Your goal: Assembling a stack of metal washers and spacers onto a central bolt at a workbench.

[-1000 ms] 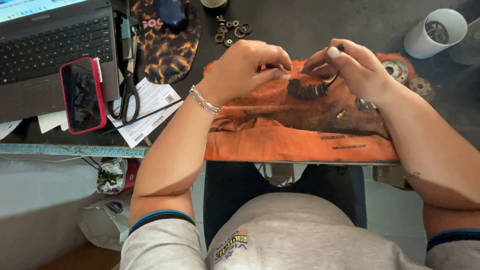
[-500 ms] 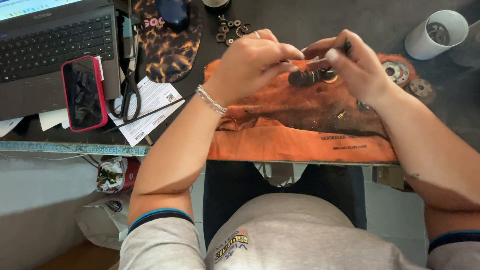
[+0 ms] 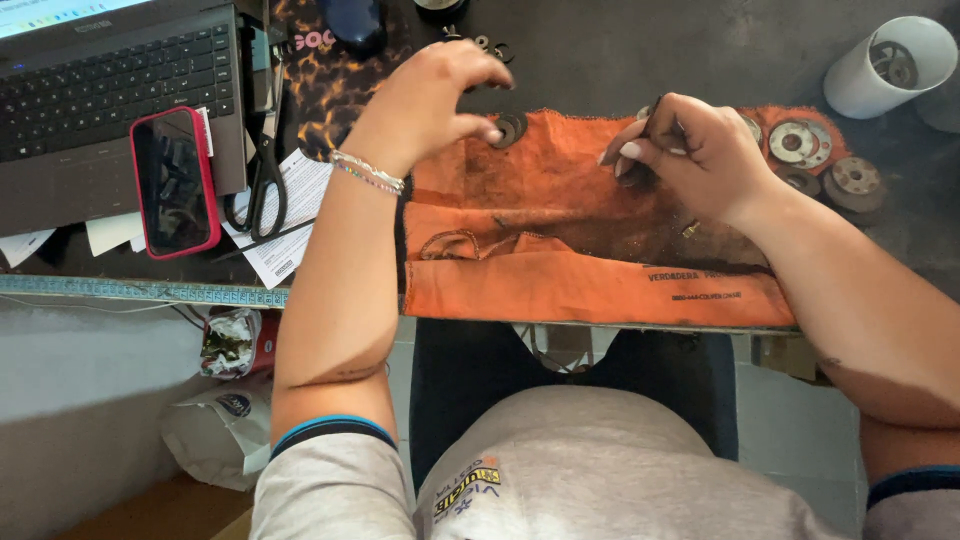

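From the head camera, the left hand [image 3: 435,100] hovers with loosely curled fingers over a dark metal washer [image 3: 511,129] lying at the top edge of the orange cloth [image 3: 560,240]; whether fingertips touch it is unclear. The right hand [image 3: 690,155] is clenched around a small dark part [image 3: 640,176], pressed onto the cloth. Round metal discs [image 3: 800,142] lie just beside that hand.

A light grey short-sleeved shirt [image 3: 620,470] with blue-edged sleeve cuffs and a small yellow chest emblem is being worn, low in the frame. A thin beaded bracelet [image 3: 368,171] is being worn on the left wrist, upper centre-left.
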